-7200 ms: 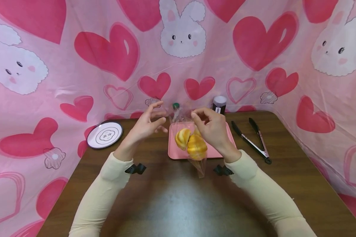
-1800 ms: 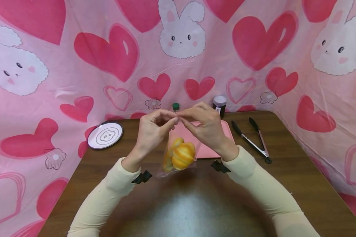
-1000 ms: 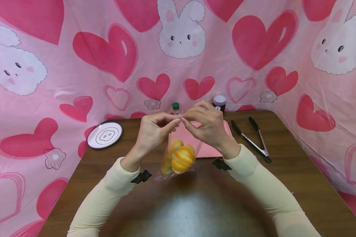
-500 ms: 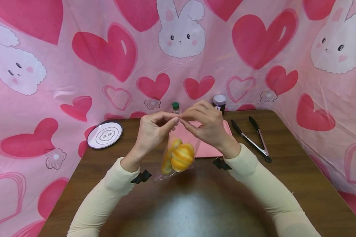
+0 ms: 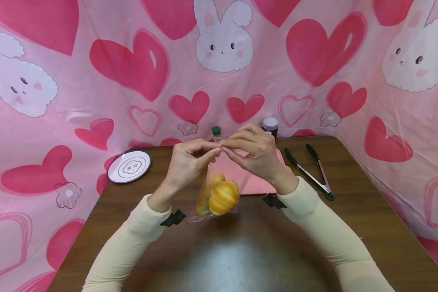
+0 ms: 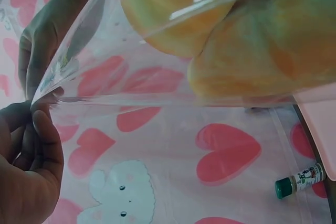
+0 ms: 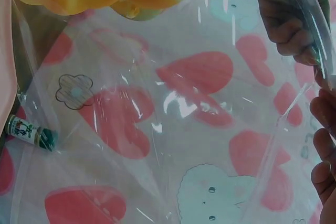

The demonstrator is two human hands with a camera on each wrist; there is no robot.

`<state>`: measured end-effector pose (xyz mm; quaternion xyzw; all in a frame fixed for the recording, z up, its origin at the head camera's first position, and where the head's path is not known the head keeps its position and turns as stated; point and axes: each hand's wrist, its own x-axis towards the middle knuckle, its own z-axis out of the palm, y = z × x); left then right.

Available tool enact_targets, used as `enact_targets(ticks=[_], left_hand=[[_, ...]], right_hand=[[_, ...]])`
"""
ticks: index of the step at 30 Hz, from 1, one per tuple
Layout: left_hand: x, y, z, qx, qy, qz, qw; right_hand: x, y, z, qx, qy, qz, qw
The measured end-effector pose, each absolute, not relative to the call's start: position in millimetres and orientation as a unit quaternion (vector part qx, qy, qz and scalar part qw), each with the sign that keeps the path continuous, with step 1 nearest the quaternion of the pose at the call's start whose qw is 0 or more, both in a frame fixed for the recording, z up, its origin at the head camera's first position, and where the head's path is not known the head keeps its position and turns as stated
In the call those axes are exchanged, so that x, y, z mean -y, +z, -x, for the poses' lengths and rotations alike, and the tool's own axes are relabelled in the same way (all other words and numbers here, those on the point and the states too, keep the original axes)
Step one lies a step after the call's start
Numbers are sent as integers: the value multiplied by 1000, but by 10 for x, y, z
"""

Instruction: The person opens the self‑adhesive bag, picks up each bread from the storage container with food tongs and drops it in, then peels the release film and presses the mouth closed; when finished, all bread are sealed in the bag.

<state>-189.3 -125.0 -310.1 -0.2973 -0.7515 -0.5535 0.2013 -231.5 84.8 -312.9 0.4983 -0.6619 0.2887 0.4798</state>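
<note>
A clear plastic bag point(image 6: 97, 40) hangs from both hands above the table. Inside it are a round, ridged golden bread roll point(image 5: 223, 198) and a paler, longer bread piece point(image 5: 205, 199) on its left. My left hand point(image 5: 189, 161) pinches the top edge of the bag between thumb and index finger. Its fingertips meet those of my right hand point(image 5: 256, 155), which pinches the same edge. In the left wrist view, the edge runs taut into the pinching fingers. The right wrist view looks through the film, with part of the right hand point(image 7: 325, 129) at its margin.
Behind the bag lies a pink tray point(image 5: 257, 185). A green-capped bottle point(image 5: 216, 132) and a dark jar with a pale lid point(image 5: 270, 125) stand at the back. Tongs point(image 5: 315, 178) lie on the right; a white plate point(image 5: 129, 166) sits at the left. A printed curtain surrounds the table.
Earlier, the left hand was apart from the bag with its fingers spread; now it pinches the top beside the right hand. The bread hangs lower and further left. The last second shows only slight swaying.
</note>
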Motion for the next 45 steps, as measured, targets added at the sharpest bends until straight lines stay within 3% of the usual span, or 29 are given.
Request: enact_targets(ticks=[28,33,45], left_hand=[[1218,-3111,1896,753,-526,326,224],[1209,-3119,1889,751,-533,318,225],[1179,-3111,1865,741,-562,293,221]], right_hand=[[-815,-3150,2283,667,294,-467,500],[-810,-3158,2286,668,350,-463,466],[-805,-3164,2249,663,534,-422,312]])
